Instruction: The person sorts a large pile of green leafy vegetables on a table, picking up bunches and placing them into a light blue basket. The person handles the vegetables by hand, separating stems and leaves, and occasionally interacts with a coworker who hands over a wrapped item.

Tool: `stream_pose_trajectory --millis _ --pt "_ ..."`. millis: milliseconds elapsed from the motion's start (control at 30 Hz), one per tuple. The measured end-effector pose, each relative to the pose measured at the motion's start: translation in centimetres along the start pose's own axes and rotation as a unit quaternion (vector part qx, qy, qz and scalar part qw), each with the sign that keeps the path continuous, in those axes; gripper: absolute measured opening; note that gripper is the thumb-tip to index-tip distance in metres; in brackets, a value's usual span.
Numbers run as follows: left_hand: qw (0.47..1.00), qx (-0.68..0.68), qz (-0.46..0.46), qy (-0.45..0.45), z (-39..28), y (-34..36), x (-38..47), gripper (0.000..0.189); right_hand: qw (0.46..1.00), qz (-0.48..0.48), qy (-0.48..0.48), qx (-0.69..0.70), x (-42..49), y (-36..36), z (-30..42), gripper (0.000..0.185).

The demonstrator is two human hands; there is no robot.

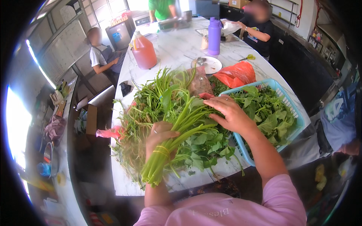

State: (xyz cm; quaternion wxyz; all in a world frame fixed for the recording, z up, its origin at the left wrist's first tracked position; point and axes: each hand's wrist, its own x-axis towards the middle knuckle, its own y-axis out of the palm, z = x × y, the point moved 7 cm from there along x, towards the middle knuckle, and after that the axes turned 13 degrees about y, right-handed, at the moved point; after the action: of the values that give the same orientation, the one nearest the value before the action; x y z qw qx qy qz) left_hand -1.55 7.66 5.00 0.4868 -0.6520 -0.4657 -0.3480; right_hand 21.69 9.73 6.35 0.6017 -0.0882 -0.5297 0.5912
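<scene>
My left hand point(161, 135) grips a bunch of green leafy stems point(182, 115), bound near its cut ends by a yellow rubber band point(161, 150). Those cut ends point toward me, above the table's front edge. Spread over the leafy end of the bunch is my right hand point(230, 114), fingers apart, touching or just above the leaves; which of the two I cannot tell. Beneath lie loose leafy greens point(202, 149) and, to the left, a heap of rooted herbs point(138, 118). A light-blue plastic basket point(300, 118) filled with leaves stands beside my right forearm.
Farther up the marble-patterned table point(175, 48) stand a jug of orange liquid point(144, 53), a purple bottle point(214, 36) and a white plate point(213, 65). A red plastic bag point(237, 74) lies behind the basket, yellow-handled scissors point(249, 57) farther right. Several people are around the table.
</scene>
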Motion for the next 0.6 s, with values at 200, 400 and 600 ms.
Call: stream_pose_trajectory --millis 200,400,600 --pt "0.999 0.021 -0.004 -0.033 -0.1 -0.1 0.2 0.036 0.995 -0.060 -0.062 -0.058 -0.2 -0.4 1.3 0.038" --pt "0.999 0.037 0.002 -0.020 0.0 0.2 0.3 0.036 0.996 -0.049 -0.047 -0.050 -0.4 -0.4 1.6 0.017" --pt "0.998 0.040 0.041 -0.006 -0.6 1.1 0.5 0.034 0.965 -0.117 0.092 0.216 -0.1 -1.2 -0.1 0.006"
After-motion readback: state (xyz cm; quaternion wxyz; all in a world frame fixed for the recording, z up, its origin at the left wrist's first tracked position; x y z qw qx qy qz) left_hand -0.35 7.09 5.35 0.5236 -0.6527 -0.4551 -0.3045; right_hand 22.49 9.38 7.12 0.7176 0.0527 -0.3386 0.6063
